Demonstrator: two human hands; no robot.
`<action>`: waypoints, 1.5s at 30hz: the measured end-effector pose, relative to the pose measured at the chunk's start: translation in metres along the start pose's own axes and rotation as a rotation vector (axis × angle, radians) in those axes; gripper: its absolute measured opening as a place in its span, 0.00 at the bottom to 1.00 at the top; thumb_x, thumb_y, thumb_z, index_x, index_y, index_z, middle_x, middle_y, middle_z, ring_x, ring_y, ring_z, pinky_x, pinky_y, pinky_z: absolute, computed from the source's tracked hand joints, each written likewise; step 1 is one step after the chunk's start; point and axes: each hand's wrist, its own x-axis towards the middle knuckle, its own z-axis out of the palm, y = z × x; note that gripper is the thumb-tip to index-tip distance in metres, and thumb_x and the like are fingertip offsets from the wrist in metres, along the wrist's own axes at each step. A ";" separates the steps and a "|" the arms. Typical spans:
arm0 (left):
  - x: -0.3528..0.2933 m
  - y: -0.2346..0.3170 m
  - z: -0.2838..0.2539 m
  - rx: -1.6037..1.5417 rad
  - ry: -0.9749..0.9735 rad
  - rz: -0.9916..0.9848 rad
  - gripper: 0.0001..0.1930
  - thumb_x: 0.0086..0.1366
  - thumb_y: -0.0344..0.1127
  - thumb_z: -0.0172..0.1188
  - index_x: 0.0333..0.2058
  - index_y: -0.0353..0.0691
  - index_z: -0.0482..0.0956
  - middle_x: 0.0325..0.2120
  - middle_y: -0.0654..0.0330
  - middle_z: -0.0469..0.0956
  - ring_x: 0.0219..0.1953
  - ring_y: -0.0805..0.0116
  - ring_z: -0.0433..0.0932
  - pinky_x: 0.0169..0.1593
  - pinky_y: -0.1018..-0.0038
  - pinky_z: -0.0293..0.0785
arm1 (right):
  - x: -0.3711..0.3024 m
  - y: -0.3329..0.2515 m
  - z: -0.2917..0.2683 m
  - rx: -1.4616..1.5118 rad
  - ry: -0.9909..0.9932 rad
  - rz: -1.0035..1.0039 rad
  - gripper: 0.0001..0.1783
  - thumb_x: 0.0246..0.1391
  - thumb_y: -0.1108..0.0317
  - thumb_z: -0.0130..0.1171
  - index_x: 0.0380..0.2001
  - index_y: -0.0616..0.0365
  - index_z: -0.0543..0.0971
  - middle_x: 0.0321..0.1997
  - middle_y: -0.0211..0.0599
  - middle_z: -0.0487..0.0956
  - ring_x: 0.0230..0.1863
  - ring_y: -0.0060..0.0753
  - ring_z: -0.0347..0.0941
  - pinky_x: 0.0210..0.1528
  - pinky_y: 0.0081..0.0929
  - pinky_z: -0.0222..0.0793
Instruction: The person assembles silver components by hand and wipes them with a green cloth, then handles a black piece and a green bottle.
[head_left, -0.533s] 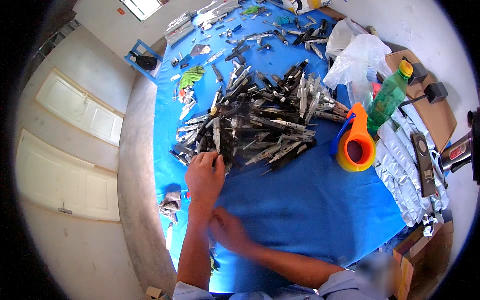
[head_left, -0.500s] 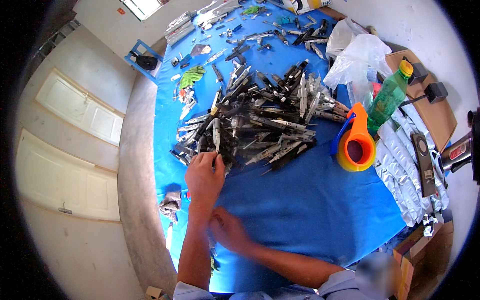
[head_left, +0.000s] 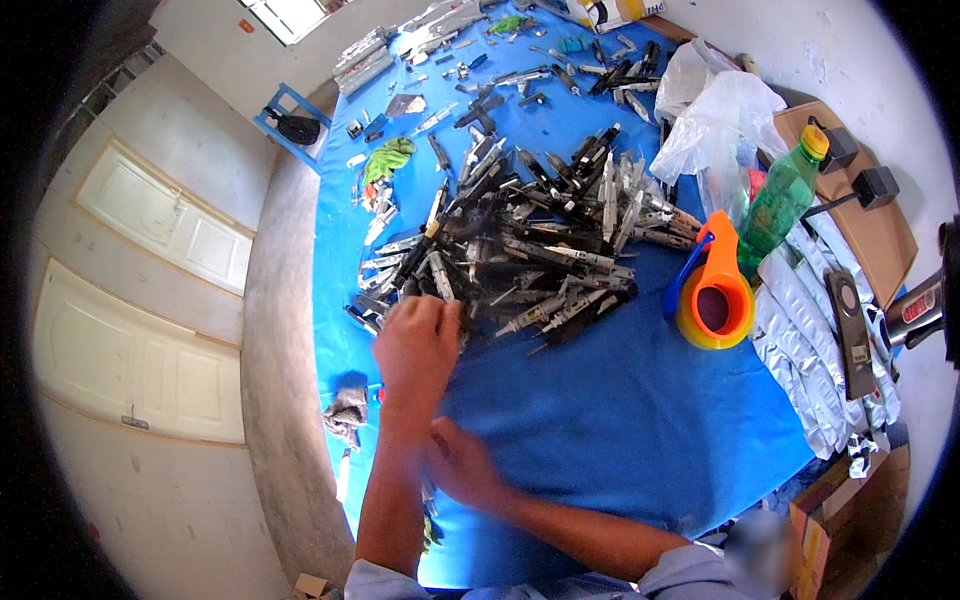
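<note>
A large heap of slender, pen-like black and grey parts (head_left: pixel 520 240) lies on the blue-covered table (head_left: pixel 600 430). My left hand (head_left: pixel 415 345) is at the near-left edge of the heap, back of the hand up, fingers curled. A slim grey-white part (head_left: pixel 440 275) slants just beyond its fingertips; whether they grip it is hidden. Nearer to me, my right hand (head_left: pixel 462 465) is curled beside my left wrist, a little blurred. What it may hold cannot be made out.
To the right stand an orange-and-yellow tape dispenser (head_left: pixel 714 300), a green bottle (head_left: pixel 785 195) and silvery padded packaging (head_left: pixel 800 360). A clear plastic bag (head_left: pixel 715 120) lies behind them. At the left table edge are a grey rag (head_left: pixel 345 412) and a green cloth (head_left: pixel 388 158).
The slim grey-white part, upright at my left fingertips before, now leans over against the heap. My left hand has shifted slightly up and right. My right hand stays by the left wrist.
</note>
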 end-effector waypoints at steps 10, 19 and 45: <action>0.039 -0.082 0.030 0.013 0.166 -0.081 0.11 0.65 0.37 0.65 0.42 0.39 0.84 0.42 0.52 0.83 0.46 0.48 0.80 0.50 0.56 0.76 | 0.000 -0.010 0.003 0.057 0.020 0.035 0.10 0.68 0.63 0.56 0.37 0.60 0.76 0.28 0.45 0.80 0.29 0.37 0.80 0.32 0.39 0.73; 0.040 0.018 0.003 -0.193 0.214 0.290 0.15 0.61 0.36 0.69 0.45 0.36 0.82 0.44 0.51 0.83 0.49 0.50 0.80 0.52 0.59 0.78 | 0.001 -0.004 0.003 -0.089 -0.026 0.051 0.09 0.67 0.66 0.55 0.40 0.62 0.77 0.34 0.46 0.79 0.33 0.43 0.77 0.39 0.41 0.73; -0.034 -0.014 -0.040 -1.172 0.354 -0.468 0.08 0.75 0.36 0.59 0.41 0.37 0.78 0.37 0.61 0.80 0.31 0.76 0.76 0.36 0.78 0.80 | 0.003 -0.003 0.004 -0.066 0.044 -0.034 0.12 0.67 0.62 0.58 0.42 0.61 0.77 0.32 0.47 0.82 0.33 0.40 0.81 0.37 0.38 0.76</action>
